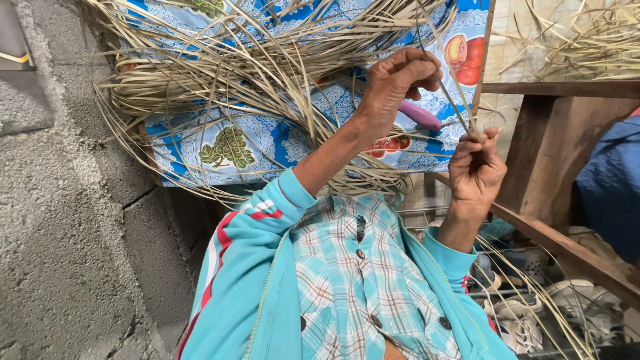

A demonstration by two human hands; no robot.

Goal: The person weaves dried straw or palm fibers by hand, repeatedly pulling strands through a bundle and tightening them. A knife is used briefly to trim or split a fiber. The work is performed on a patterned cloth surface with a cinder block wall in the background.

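Note:
A thin dry leaf strip [451, 99] runs slanting between my two hands. My left hand [395, 85] is raised over the table and pinches the strip high up between thumb and fingers. My right hand [476, 171] is lower and to the right, with its fingertips closed on the strip's lower part. A pink handle [420, 115] pokes out just under my left hand; whether that hand holds it is unclear. Behind both hands, a big loose heap of the same pale strips [240, 73] lies on a blue fruit-patterned tablecloth [227, 150].
A brown wooden table frame [553, 127] with a slanting brace stands at the right, with more strips [587, 40] piled on top. Pale shoes [520, 320] sit on a rack below. Rough grey concrete [73, 220] fills the left. Blue fabric [610, 187] hangs at the far right.

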